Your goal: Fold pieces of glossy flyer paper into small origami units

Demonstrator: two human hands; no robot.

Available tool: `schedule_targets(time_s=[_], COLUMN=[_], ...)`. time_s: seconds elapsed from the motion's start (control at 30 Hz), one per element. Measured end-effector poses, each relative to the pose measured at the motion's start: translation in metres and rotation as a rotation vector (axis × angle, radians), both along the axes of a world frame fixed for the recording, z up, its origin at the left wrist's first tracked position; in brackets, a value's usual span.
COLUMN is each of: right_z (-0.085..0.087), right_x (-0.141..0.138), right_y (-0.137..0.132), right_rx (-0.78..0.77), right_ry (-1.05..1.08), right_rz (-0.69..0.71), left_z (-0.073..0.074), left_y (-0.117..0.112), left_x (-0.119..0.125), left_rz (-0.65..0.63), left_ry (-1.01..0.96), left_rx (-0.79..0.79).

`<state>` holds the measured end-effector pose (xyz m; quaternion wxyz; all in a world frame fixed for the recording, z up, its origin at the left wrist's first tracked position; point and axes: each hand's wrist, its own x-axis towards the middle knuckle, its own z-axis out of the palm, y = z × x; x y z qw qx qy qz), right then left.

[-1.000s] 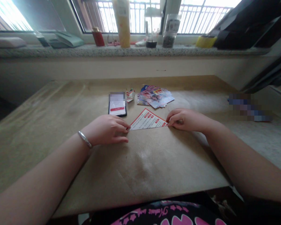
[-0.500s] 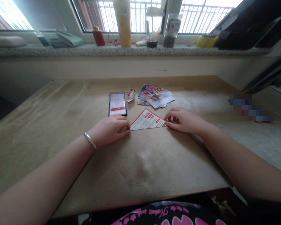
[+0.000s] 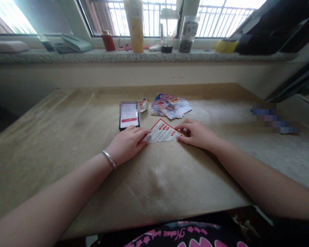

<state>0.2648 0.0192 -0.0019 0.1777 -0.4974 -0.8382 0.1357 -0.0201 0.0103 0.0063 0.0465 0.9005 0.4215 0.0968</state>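
Observation:
A sheet of printed paper folded into a triangle [image 3: 162, 133], white with red edges and red labels, lies on the table with its point away from me. My left hand [image 3: 130, 141], a silver bangle at the wrist, pinches its left corner between thumb and fingers. At the opposite corner, my right hand [image 3: 195, 133] grips the paper the same way. Both corners are partly hidden by the fingers. Just beyond my left hand lies a phone [image 3: 129, 116] with a lit, partly blurred screen.
Behind the paper lies a fanned pile of colourful printed leaflets [image 3: 171, 105], with a small crumpled paper [image 3: 144, 104] to its left. A pixelated item [image 3: 274, 120] rests at the table's far right. Bottles and jars line the stone windowsill [image 3: 149, 57].
Both hands have shifted inward along the folded paper, covering more of its corners. My left hand has moved right, uncovering the phone's lower edge.

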Motion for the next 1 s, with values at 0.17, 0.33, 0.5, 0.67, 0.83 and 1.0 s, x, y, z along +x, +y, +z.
schedule_targets(time_s=[0.17, 0.33, 0.5, 0.67, 0.83, 1.0], right_z=[-0.007, -0.013, -0.007, -0.002, -0.001, 0.001], right_x=[-0.003, -0.007, -0.011, -0.010, -0.010, -0.011], right_y=[0.001, 0.002, -0.002, -0.005, -0.007, -0.009], right_rx=[-0.175, -0.298, -0.119, 0.164, 0.187, 0.194], right_ry=[0.196, 0.412, 0.392, 0.311, 0.221, 0.183], right_rz=[-0.098, -0.122, -0.079, -0.080, -0.009, 0.047], left_z=[-0.003, -0.006, -0.005, -0.005, -0.005, -0.003], left_y=[0.002, 0.004, 0.003, 0.002, 0.002, 0.001], left_x=[-0.001, -0.002, -0.001, -0.002, -0.002, -0.001], left_rz=[-0.016, 0.012, 0.036, 0.007, -0.025, -0.028], left_ry=[-0.173, -0.308, -0.332, -0.345, -0.317, -0.318], left_rx=[-0.074, -0.137, -0.037, 0.118, 0.126, 0.133])
